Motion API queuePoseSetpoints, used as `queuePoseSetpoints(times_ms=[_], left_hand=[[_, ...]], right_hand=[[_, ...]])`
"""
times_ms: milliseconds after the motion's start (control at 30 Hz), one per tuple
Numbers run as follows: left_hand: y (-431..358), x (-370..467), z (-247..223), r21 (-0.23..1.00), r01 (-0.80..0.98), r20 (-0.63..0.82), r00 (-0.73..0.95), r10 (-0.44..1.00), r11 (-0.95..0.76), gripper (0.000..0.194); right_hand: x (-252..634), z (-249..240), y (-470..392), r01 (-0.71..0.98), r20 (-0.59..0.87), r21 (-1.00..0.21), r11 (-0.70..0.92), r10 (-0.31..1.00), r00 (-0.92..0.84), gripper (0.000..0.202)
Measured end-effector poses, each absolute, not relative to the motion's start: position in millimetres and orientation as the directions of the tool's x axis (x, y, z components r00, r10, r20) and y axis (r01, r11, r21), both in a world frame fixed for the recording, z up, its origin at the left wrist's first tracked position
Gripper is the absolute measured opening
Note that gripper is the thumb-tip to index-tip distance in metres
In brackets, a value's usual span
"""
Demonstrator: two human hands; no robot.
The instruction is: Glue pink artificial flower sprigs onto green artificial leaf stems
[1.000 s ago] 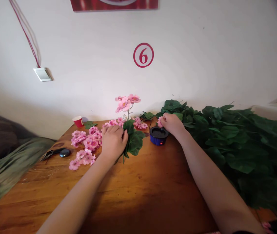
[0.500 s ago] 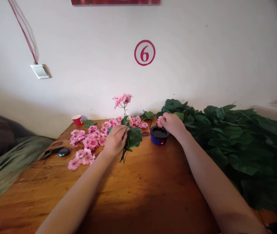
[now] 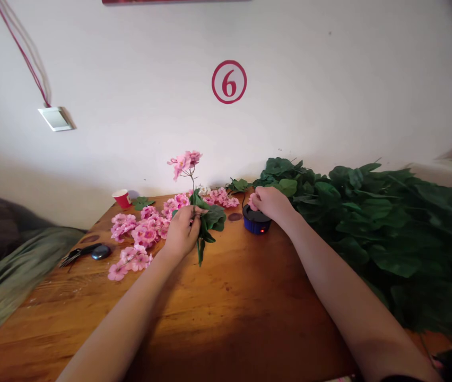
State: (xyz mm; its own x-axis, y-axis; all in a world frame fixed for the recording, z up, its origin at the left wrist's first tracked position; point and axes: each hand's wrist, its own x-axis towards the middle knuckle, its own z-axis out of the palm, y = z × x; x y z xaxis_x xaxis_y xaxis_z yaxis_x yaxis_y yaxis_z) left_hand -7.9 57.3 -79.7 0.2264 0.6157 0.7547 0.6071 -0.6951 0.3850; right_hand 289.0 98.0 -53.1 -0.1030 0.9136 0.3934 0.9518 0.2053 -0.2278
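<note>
Now left hand (image 3: 181, 233) tilts flower stem (image 3: 192, 185) leftward; right hand (image 3: 269, 203) unmoved on blue pot (image 3: 255, 223)

Bare table (image 3: 226, 313) lies open in front; pink blossoms (image 3: 142, 233) crowd left, leaf pile (image 3: 389, 228) right.

Wooden table (image 3: 226, 313). On it: pink blossoms (image 3: 138, 239) at 10 o'clock, red cup (image 3: 122, 198) at 11, black scissors (image 3: 78, 253) at 9, blue pot (image 3: 255, 223) at 12, green leaf pile (image 3: 377, 228) at 2–3.
</note>
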Motion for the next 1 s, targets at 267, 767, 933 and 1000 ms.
queuePoseSetpoints(times_ms=[267, 767, 933, 1000], left_hand=[[49.9, -2.0, -72.3, 0.778, 0.217, 0.569, 0.155, 0.808, -0.589, 0.023], [42.5, 3.2, -72.6, 0.827, 0.165, 0.507, 0.192, 0.840, -0.537, 0.021], [37.6, 5.6, -68.4, 0.778, 0.256, 0.543, 0.186, 0.819, -0.574, 0.028], [36.3, 6.4, -67.6, 0.757, 0.279, 0.560, 0.188, 0.807, -0.590, 0.031]], right_hand=[[281.0, -60.1, 101.2, 0.962, 0.377, -0.173, 0.210, 0.917, -0.132, 0.028], [279.9, -59.3, 99.9, 0.959, 0.381, -0.180, 0.217, 0.915, -0.135, 0.032], [281.0, -58.5, 99.8, 0.951, 0.375, -0.205, 0.231, 0.916, -0.142, 0.029], [281.2, -57.7, 98.9, 0.944, 0.381, -0.228, 0.240, 0.914, -0.141, 0.029]])
